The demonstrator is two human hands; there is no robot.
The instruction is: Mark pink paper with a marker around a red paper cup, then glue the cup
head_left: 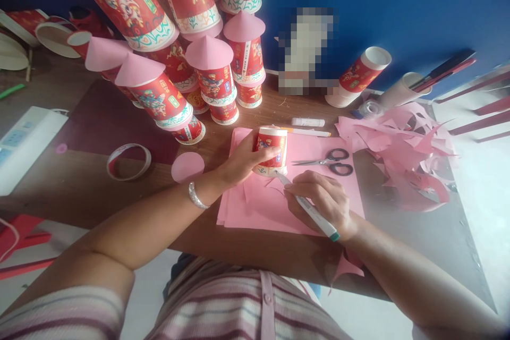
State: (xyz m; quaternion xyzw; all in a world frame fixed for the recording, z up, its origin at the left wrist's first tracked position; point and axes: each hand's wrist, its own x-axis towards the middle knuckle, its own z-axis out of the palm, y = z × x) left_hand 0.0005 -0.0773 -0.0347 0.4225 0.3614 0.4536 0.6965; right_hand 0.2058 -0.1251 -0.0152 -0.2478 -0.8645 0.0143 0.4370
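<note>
My left hand (245, 162) wraps around a red paper cup (266, 143) with a printed figure, its white rim up and a pale band with a few drawn lines at the bottom. In my right hand (321, 199) is a white marker pen (314, 215) with a green end, its tip touching or very close to the cup's pale band. Beneath both hands lies a stack of pink paper (247, 210). Black-handled scissors (326, 162), blades apart, rest on the paper just right of the cup.
Stacked red cup towers with pink cone tops (209, 53) stand at the back left. A glue stick (308, 122), an orange-and-white pen (306, 132) and pink scraps (414, 154) lie behind and right. Leftward are a paper ring (128, 161), a pink disc (187, 167) and a power strip (32, 143).
</note>
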